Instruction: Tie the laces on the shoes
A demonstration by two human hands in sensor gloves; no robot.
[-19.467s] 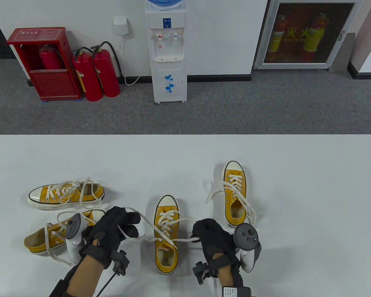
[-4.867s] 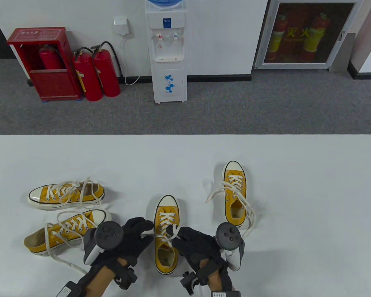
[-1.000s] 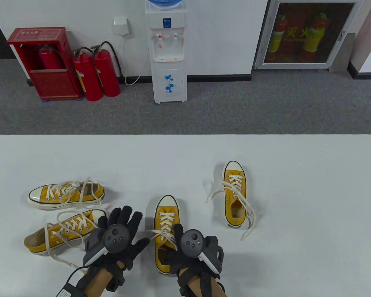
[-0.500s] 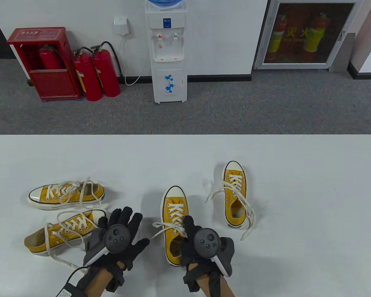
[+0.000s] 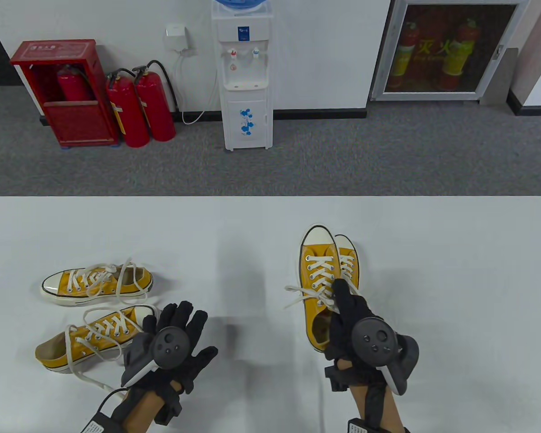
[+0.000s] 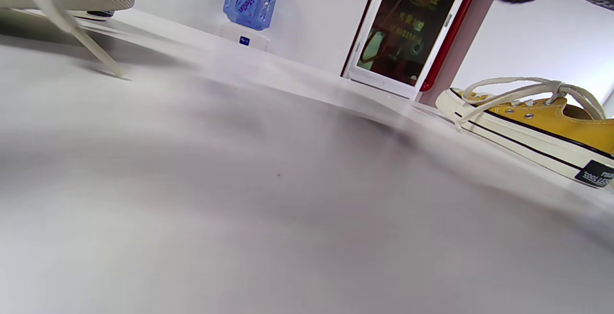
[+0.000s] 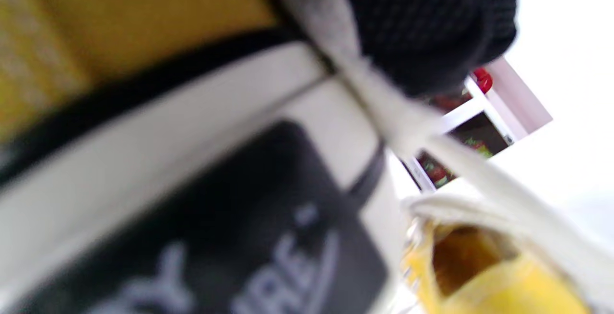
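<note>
While my right hand gripped the heel end of a yellow canvas low-top sneaker with white laces and a white rubber toe cap, that shoe sat close against the left side of a second matching yellow sneaker on the white surface, toes pointing away from me; whether the two soles touched, I could not tell. One of my black-gloved fingers lay along the tongue by the bow, and lace ends trailed off to the shoe's left. In the right wrist view the heel's black label and white rubber filled the frame, blurred, with a gloved fingertip pressed on a white lace.

My left hand rested palm down on the surface with its fingers spread wide, holding nothing, just beside the toe of a tilted yellow sneaker at my left. Behind that one another yellow sneaker lay with its toe to the left, loops of lace loose over it
</note>
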